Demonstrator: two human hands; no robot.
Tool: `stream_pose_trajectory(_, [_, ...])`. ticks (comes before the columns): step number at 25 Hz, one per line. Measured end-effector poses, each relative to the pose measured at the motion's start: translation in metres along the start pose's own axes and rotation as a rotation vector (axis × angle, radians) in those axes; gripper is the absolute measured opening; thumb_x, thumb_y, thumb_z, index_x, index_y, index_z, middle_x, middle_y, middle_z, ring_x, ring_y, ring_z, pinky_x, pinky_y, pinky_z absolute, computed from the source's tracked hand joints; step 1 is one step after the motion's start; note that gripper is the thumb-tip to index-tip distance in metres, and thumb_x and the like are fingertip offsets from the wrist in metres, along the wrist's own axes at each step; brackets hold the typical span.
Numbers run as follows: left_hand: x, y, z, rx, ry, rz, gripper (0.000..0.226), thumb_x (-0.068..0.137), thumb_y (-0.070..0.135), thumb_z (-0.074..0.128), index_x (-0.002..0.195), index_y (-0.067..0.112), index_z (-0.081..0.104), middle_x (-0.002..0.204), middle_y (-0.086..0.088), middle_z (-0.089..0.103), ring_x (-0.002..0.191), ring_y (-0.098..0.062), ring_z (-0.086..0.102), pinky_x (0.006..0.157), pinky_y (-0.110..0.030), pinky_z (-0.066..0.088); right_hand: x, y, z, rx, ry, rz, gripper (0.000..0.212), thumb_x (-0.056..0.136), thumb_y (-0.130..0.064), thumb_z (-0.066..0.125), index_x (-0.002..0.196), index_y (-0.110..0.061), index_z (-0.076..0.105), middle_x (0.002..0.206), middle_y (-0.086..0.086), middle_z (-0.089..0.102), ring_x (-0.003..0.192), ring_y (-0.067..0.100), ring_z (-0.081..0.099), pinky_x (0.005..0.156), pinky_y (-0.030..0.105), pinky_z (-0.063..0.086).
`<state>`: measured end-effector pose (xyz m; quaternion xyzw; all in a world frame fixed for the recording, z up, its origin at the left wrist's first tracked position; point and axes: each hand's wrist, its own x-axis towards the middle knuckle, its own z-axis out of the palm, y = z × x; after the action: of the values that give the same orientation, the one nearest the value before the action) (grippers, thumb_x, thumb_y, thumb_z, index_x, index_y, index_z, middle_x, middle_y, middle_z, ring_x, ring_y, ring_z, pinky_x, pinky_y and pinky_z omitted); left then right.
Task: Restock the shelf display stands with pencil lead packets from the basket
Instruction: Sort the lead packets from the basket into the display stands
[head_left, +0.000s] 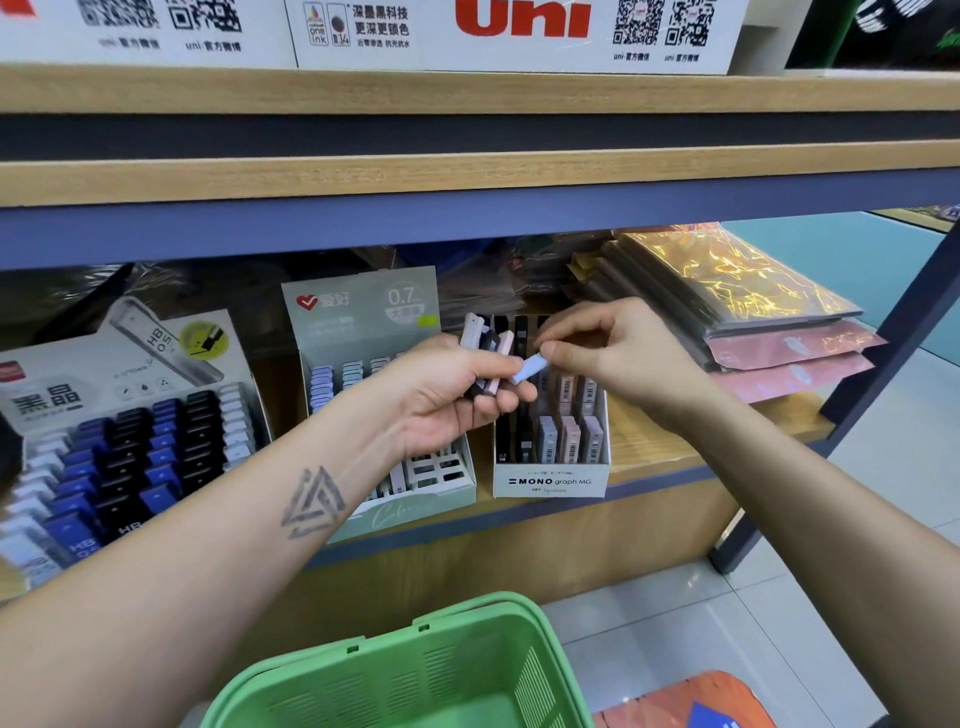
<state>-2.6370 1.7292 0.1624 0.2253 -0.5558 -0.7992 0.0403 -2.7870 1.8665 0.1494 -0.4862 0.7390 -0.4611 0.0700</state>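
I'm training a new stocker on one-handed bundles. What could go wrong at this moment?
The left hand grips several packets loosely fanned; as the right hand pulls the light blue packet free, others might slip and fall. It could also end up in the wrong slot of the MONO display box.

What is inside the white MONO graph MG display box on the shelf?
The MONO box holds upright lead packets: black ones at left, grey and pink ones at right. Its back rows are covered by the left hand and right hand, which pinches a light blue packet.
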Motion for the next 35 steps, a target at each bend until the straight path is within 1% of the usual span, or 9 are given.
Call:
stream_pose_trajectory(3, [0.005,0.003,0.0,-0.054,0.059,0.057,0.011,0.096,-0.001,0.057,0.099,-0.012,0.057,0.072,-0.021,0.063,0.044,-0.01,0.052,0.035,-0.012,0.038,-0.001,-0.005,0.004,-0.46,-0.112,-0.347,0.024,0.089,-0.015,0.068,0.111,-0.014,0.077,0.119,0.0,0.069,0.107,0.016,0.06,0.089,0.031,0.048])
stream_pose_trajectory(5, [0.006,0.002,0.001,-0.057,0.056,0.071,0.013,0.097,0.002,0.057,0.093,-0.01,0.059,0.069,-0.019,0.062,0.044,-0.01,0.051,0.035,-0.011,0.037,-0.001,-0.004,0.007,-0.571,-0.107,-0.446,0.022,0.089,-0.023,0.073,0.109,-0.014,0.077,0.111,0.001,0.069,0.098,0.02,0.06,0.081,0.036,0.051])
stream_pose_trajectory(8, [0.005,0.004,0.002,-0.073,0.027,0.079,0.012,0.098,0.006,0.058,0.095,-0.005,0.061,0.068,-0.015,0.061,0.047,-0.011,0.05,0.035,-0.012,0.036,0.0,-0.004,0.004,-0.409,-0.038,-0.273,0.019,0.09,-0.016,0.074,0.108,-0.016,0.073,0.092,-0.003,0.068,0.082,0.015,0.064,0.074,0.038,0.055])
stream_pose_trajectory(12, [0.007,0.008,-0.007,-0.119,0.066,0.094,0.011,0.097,0.005,0.058,0.105,-0.001,0.053,0.069,-0.012,0.057,0.045,-0.011,0.049,0.033,-0.014,0.035,0.002,-0.005,-0.012,-0.151,0.109,-0.049,0.03,0.088,-0.01,0.074,0.115,-0.02,0.063,0.082,-0.001,0.069,0.076,0.012,0.07,0.07,0.024,0.056])
stream_pose_trajectory(17, [0.007,0.008,-0.009,-0.116,0.07,0.09,0.015,0.097,0.003,0.057,0.111,0.0,0.052,0.071,-0.012,0.056,0.044,-0.01,0.049,0.033,-0.013,0.035,0.004,-0.004,-0.006,-0.345,0.141,-0.017,0.014,0.091,-0.016,0.074,0.105,-0.018,0.078,0.099,-0.006,0.072,0.09,0.006,0.064,0.076,0.013,0.044])
stream_pose_trajectory(22, [0.007,0.008,-0.011,-0.095,0.062,0.085,0.015,0.097,0.003,0.058,0.11,-0.001,0.052,0.07,-0.012,0.057,0.045,-0.011,0.05,0.034,-0.013,0.036,0.011,0.001,-0.003,-0.531,0.084,-0.107,0.016,0.09,-0.011,0.074,0.106,-0.012,0.078,0.105,0.002,0.075,0.096,0.014,0.066,0.086,0.023,0.047])
stream_pose_trajectory(27, [0.007,0.007,-0.013,-0.087,0.055,0.077,0.01,0.097,0.003,0.058,0.104,-0.001,0.053,0.07,-0.013,0.058,0.046,-0.012,0.051,0.034,-0.014,0.037,0.01,0.007,0.01,-0.735,-0.011,-0.165,0.024,0.092,-0.007,0.069,0.113,-0.017,0.076,0.111,0.004,0.073,0.101,0.022,0.067,0.086,0.037,0.056])
stream_pose_trajectory(32, [0.007,0.007,-0.015,-0.082,0.054,0.079,0.009,0.097,0.003,0.058,0.103,-0.001,0.054,0.069,-0.013,0.059,0.047,-0.012,0.051,0.034,-0.014,0.037,0.01,0.01,0.02,-0.905,0.033,-0.206,0.017,0.091,-0.013,0.067,0.098,-0.026,0.076,0.098,-0.002,0.074,0.101,0.023,0.061,0.092,0.043,0.043])
stream_pose_trajectory(35, [0.007,0.006,-0.015,-0.07,0.056,0.076,0.006,0.096,0.003,0.059,0.098,-0.002,0.055,0.069,-0.014,0.059,0.047,-0.013,0.051,0.034,-0.014,0.036,0.01,0.016,0.025,-0.925,0.035,-0.174,0.017,0.088,-0.01,0.066,0.092,-0.025,0.074,0.096,-0.005,0.072,0.102,0.022,0.06,0.088,0.04,0.039])
